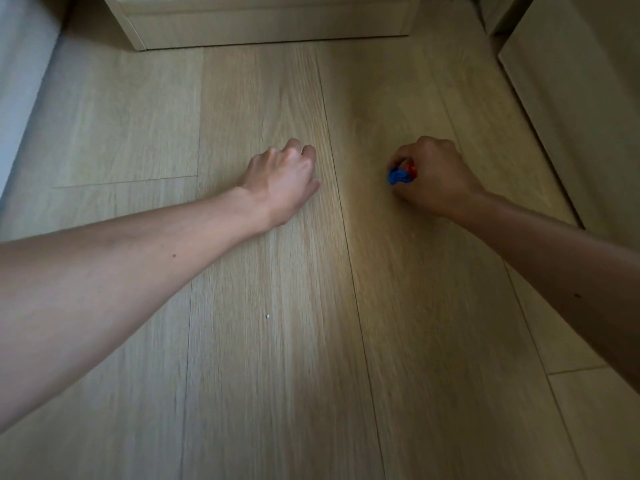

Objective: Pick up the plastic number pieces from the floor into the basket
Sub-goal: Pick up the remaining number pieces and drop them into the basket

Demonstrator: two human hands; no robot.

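Note:
My right hand (434, 174) is closed around plastic number pieces: a blue piece (397, 176) sticks out on its left side and a red-orange piece (411, 167) shows just above it. My left hand (282, 180) hovers over the light wooden floor with its fingers curled under, back of the hand up; whether anything is inside it is hidden. No basket and no loose pieces are in view.
A pale wooden cabinet base (270, 26) stands at the far end of the floor. A white wall (20, 91) runs along the left and light furniture panels (571, 81) along the right. A tiny white speck (267, 317) lies on the floorboards.

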